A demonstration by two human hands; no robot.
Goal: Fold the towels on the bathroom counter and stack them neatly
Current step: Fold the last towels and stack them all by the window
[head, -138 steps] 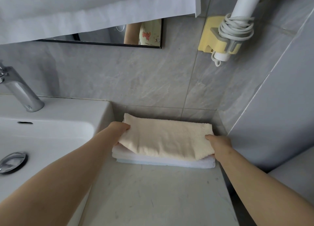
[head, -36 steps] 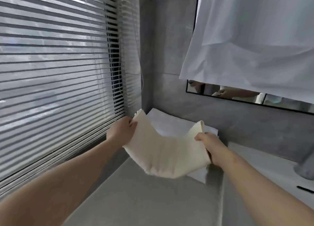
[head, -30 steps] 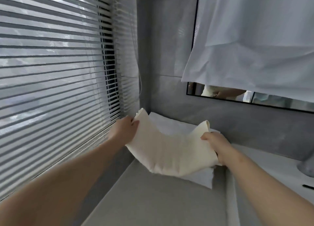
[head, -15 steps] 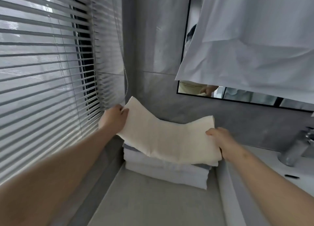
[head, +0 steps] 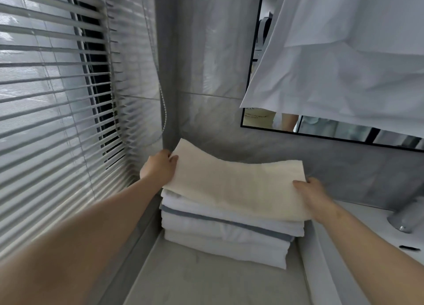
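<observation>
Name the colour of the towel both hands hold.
The towel is plain cream; head view shows it.

Single head view looks forward and down, close over the counter (head: 206, 281) corner.

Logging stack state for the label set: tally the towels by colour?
cream towel: 1, held by left hand and right hand
white towels: 3 folded layers showing, with a grey band between them
total: 4
</observation>
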